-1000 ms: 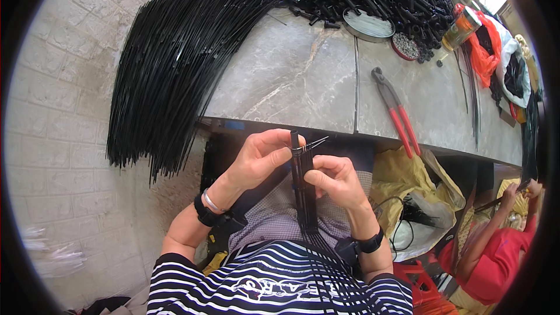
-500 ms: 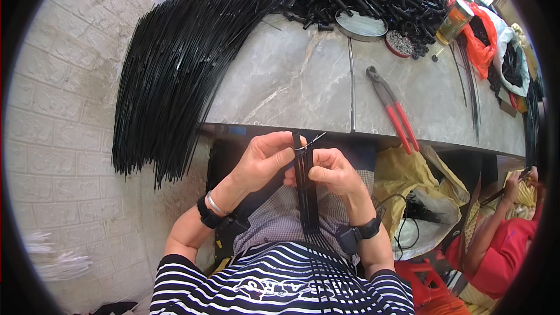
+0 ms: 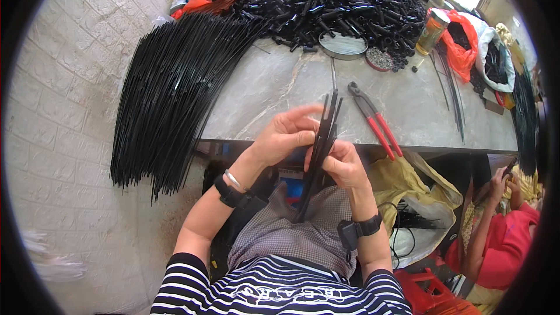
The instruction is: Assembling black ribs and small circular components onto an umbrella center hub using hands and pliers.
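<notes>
Upright between my hands is a bundle of slim black rods (image 3: 318, 154), its upper ends splayed apart over the table edge and its lower end above my lap. My right hand (image 3: 344, 163) is closed around the middle of it, with fingertips showing behind. My left hand (image 3: 289, 134) meets the bundle's left side higher up. Its thumb tip presses there beside a faint pale glint, while the upper fingers reach out, blurred, toward the rod tops. Whatever that thumb pinches is too small to make out.
Red-handled pincers (image 3: 376, 119) lie on the grey table (image 3: 256, 102). A large sheaf of black rods (image 3: 169, 99) overhangs its left side. Behind are heaped black tubes (image 3: 326, 3), a round tin (image 3: 344, 46) and a red dish of small parts (image 3: 380, 59). A person in red (image 3: 504, 245) sits at right.
The bundle's lower end has swung left and its top has risen and tilted right. My left hand has moved slightly up and right, its upper fingers lifting from their pinch. The right hand keeps its hold.
</notes>
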Action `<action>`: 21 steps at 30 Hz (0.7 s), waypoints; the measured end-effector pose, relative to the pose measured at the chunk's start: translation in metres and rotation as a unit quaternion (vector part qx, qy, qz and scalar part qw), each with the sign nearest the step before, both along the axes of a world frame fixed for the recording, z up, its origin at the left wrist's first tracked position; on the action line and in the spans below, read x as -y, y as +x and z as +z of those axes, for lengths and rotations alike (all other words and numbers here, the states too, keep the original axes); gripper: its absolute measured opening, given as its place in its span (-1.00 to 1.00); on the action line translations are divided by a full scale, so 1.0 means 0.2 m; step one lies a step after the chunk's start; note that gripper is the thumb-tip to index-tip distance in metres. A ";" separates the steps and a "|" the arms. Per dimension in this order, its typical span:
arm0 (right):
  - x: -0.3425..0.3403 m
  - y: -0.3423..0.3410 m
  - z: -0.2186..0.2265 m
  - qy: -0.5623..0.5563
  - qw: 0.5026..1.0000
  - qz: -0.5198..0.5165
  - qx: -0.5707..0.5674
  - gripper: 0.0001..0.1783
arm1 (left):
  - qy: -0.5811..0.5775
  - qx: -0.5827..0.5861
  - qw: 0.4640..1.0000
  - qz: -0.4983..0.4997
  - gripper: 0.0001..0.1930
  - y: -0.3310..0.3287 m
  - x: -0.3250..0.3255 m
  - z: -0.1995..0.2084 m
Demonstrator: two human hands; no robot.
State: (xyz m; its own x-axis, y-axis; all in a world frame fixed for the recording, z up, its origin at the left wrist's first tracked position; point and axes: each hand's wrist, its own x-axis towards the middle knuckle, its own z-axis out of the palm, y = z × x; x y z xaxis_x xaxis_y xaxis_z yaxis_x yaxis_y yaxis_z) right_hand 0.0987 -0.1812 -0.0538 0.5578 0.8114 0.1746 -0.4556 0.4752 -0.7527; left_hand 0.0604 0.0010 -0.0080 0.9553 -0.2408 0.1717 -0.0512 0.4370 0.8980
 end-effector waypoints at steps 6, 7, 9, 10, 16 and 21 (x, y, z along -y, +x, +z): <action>0.06 -0.02 0.01 -0.031 0.990 -0.141 0.005 -0.92 | 0.056 -0.017 0.993 0.103 -0.33 -0.14 0.08 0.07; 0.05 -0.04 0.03 -0.050 0.985 -0.163 0.014 -0.93 | 0.072 0.058 0.993 0.079 -0.33 -0.17 0.09 0.10; 0.02 -0.11 0.09 -0.084 0.976 -0.201 0.028 -0.95 | 0.116 0.035 0.987 0.107 -0.39 -0.19 0.13 0.13; 0.00 -0.14 0.10 -0.082 0.972 -0.215 0.048 -0.95 | 0.144 0.028 0.979 0.141 -0.44 -0.20 0.14 0.14; -0.08 -0.30 0.18 -0.078 0.951 -0.271 0.124 -0.94 | 0.017 -0.041 0.979 0.200 -0.74 -0.24 0.10 0.16; -0.08 -0.37 0.22 -0.090 0.954 -0.261 0.114 -0.96 | 0.089 0.012 0.972 0.215 -0.77 -0.27 0.04 0.15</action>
State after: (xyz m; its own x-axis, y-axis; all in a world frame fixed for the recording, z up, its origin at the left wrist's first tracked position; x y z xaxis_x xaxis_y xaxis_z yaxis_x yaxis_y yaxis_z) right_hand 0.0239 -0.1655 -0.0105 0.8586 0.4611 0.2239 -0.0057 0.4453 -0.8954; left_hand 0.0059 -0.0065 0.0229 0.9705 0.1527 0.1866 -0.2163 0.2090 0.9537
